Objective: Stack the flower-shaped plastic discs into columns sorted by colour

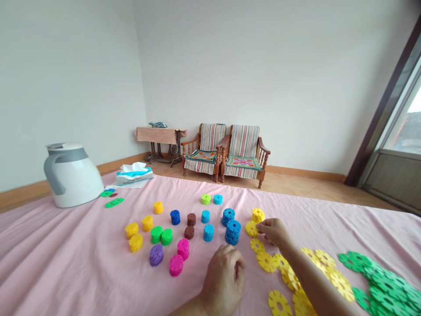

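My right hand (273, 232) reaches over the yellow pieces, thumb and fingers pinched on the edge of a yellow snowflake disc (251, 229). That disc is just in front of a short yellow disc stack (258, 214). More loose yellow discs (267, 262) spread below my right wrist and forearm. My left hand (224, 277) rests on the cloth with its fingers curled in; no piece shows in it, though its underside is hidden. Just beyond it stand a tall blue disc stack (233, 232) and a shorter blue one (228, 216).
On the pink cloth (108, 267) stand several small stacks, among them a magenta stack (176, 265), a purple stack (156, 255) and a brown stack (189, 232). A green disc pile (391, 281) lies right. Far left are a white jug (77, 180) and a tissue box (134, 176).
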Demonstrator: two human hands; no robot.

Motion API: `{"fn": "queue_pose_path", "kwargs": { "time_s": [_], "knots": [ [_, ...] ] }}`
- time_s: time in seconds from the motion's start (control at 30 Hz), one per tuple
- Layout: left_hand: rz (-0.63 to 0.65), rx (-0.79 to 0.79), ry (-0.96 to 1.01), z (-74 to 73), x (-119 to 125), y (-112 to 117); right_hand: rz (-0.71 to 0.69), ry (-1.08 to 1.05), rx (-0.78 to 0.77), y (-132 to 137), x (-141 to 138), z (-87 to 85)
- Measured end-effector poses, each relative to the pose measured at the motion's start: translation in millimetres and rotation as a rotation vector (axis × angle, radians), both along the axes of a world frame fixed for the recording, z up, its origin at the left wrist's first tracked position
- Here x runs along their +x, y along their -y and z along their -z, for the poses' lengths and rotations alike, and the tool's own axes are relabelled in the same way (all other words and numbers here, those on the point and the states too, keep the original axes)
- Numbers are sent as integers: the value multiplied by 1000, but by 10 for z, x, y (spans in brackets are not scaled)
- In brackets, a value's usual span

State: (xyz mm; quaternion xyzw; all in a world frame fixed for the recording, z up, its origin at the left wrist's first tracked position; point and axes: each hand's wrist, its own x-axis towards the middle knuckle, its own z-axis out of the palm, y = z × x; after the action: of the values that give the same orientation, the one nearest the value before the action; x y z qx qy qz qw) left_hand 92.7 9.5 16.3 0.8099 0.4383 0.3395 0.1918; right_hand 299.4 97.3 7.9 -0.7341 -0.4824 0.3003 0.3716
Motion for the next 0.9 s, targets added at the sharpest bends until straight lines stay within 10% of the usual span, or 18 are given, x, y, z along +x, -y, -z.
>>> {"fn": "queue_pose_path", "kwargs": {
  "time_s": [0.4, 0.9],
  "knots": [
    [4, 9, 7, -7, 5, -1, 30, 132, 54, 17, 41, 44],
    [12, 15, 24, 0, 6, -8, -310, 185, -42, 295, 42, -178]
  ]
}}
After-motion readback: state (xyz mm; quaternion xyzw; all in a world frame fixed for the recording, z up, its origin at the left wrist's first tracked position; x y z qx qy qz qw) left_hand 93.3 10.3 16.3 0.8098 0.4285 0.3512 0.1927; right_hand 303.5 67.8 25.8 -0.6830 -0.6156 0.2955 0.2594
